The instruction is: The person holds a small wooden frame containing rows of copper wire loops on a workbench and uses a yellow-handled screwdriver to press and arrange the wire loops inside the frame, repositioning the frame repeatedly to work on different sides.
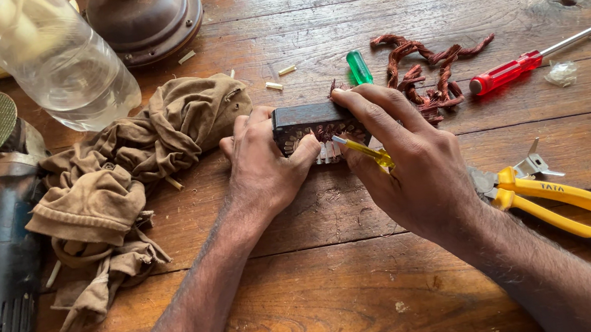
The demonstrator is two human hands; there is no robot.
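The left hand clamps a dark, ribbed metal block. The right hand pinches a slim yellow tool against it, on a grainy, knotted wooden worktop.

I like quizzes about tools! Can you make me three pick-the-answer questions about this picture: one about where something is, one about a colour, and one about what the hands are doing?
1. Where does the red-handled screwdriver lie?
A. On the bare wood by the far right edge of the table
B. Under the brown cloth
C. Inside the plastic bottle

2. What colour are the handles of the pliers?
A. Blue
B. Yellow
C. White

3. What are the hands doing?
A. Resting flat and empty
B. Both lifting the bottle
C. Both on the dark block

Answers:
1 A, it lies on bare wood far right.
2 B, the grips are yellow with black tips.
3 C, the left hand and right hand both press on the dark block; the right also holds a thin yellow tool.
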